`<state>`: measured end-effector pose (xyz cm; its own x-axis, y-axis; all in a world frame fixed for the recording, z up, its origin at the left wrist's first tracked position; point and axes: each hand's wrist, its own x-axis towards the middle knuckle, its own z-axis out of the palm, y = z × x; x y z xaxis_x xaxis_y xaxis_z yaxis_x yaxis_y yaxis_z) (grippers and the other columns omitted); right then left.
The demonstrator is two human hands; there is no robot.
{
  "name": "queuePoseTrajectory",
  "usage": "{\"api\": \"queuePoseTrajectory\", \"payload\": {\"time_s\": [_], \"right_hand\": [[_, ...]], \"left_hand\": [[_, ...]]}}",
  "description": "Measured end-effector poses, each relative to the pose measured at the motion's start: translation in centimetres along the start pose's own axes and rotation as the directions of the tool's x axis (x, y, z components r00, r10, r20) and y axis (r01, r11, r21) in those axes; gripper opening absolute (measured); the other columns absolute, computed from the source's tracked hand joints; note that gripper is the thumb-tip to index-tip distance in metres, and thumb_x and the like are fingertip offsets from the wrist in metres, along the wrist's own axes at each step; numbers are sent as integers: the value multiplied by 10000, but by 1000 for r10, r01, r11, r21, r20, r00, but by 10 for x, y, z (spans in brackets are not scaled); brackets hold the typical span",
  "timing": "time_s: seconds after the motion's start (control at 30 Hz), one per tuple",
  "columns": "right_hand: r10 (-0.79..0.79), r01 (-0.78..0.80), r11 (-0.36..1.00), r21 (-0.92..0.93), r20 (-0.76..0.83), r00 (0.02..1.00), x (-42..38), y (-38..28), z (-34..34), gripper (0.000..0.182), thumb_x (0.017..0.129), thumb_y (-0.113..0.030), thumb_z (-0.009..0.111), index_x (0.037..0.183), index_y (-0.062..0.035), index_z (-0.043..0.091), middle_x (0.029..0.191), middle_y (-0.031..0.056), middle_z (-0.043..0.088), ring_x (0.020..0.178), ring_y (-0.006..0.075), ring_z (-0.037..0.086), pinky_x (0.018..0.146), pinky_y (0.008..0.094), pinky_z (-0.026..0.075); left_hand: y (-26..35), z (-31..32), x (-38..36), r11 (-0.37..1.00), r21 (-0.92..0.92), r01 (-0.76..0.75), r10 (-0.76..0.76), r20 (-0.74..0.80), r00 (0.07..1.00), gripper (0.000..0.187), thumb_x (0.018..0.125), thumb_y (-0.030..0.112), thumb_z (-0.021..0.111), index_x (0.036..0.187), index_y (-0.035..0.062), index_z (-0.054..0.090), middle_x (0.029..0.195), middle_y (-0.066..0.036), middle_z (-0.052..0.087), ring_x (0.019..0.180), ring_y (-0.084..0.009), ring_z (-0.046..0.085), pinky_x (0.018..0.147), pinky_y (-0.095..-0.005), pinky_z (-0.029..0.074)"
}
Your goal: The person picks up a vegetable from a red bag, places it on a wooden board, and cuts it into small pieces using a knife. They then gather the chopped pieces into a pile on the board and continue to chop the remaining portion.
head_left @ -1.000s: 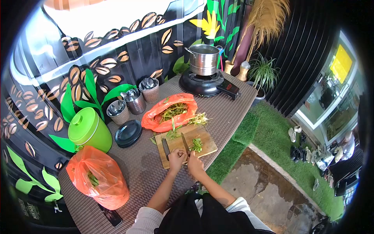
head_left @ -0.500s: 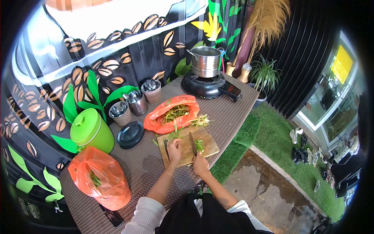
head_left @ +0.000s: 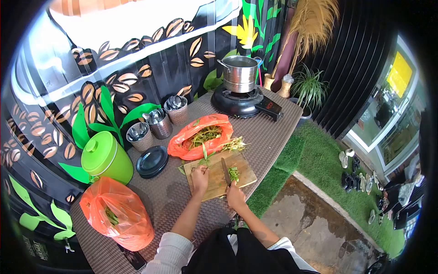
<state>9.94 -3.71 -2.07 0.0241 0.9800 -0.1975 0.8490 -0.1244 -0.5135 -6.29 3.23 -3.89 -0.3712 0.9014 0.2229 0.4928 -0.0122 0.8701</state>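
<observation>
My right hand (head_left: 236, 195) is closed round the handle of a knife (head_left: 225, 171), whose blade points away from me over the wooden cutting board (head_left: 246, 176). Chopped green pieces (head_left: 233, 174) lie just right of the blade. My left hand (head_left: 200, 177) is at the board's left side, fingers pinched on a green stem with leaves (head_left: 205, 160) that stands up from them. Behind the board, an open orange bag (head_left: 178, 148) holds more greens (head_left: 203, 136). A bunch of pale stems (head_left: 236, 144) lies at the bag's right edge.
On the brown table (head_left: 173, 201) are a burner (head_left: 235, 102) with a steel pot (head_left: 240, 75), cutlery holders (head_left: 159, 125), dark plates (head_left: 152, 161), a green lidded container (head_left: 107, 157), a full orange bag (head_left: 121, 214) and a phone (head_left: 132, 257).
My left hand has shifted slightly left, and a leafy stem now rises above its fingers. My right hand and the knife are almost where they were.
</observation>
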Motion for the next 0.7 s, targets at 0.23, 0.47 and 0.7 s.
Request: {"api": "queuePoseTrajectory", "payload": {"time_s": [0.23, 0.47, 0.7], "right_hand": [[5, -5, 1000, 23, -9, 1000, -1, -1, -1, 365, 943, -288, 433, 1148, 8, 370, 863, 289, 621, 824, 453, 627, 723, 529, 498], [-16, 15, 1000, -19, -16, 1000, 1, 3, 2, 376, 949, -286, 421, 1171, 13, 367, 848, 254, 646, 818, 426, 644, 719, 513, 513], [-12, 13, 1000, 12, -11, 1000, 1, 2, 0, 355, 949, -278, 422, 1154, 8, 368, 860, 257, 646, 827, 428, 642, 738, 519, 505]], "left_hand": [[5, -7, -11, 918, -297, 261, -247, 85, 965, 168, 768, 89, 735, 873, 9, 631, 766, -77, 674, 638, -138, 630, 584, -254, 486], [4, -9, -19, 592, -609, 528, -407, 341, 848, 196, 815, 92, 707, 944, -24, 614, 873, -77, 662, 728, -151, 645, 616, -238, 502], [-6, -12, -27, 394, -685, 612, -344, 508, 790, 269, 843, 34, 647, 1095, -47, 601, 987, -83, 640, 862, -163, 639, 733, -251, 515]]}}
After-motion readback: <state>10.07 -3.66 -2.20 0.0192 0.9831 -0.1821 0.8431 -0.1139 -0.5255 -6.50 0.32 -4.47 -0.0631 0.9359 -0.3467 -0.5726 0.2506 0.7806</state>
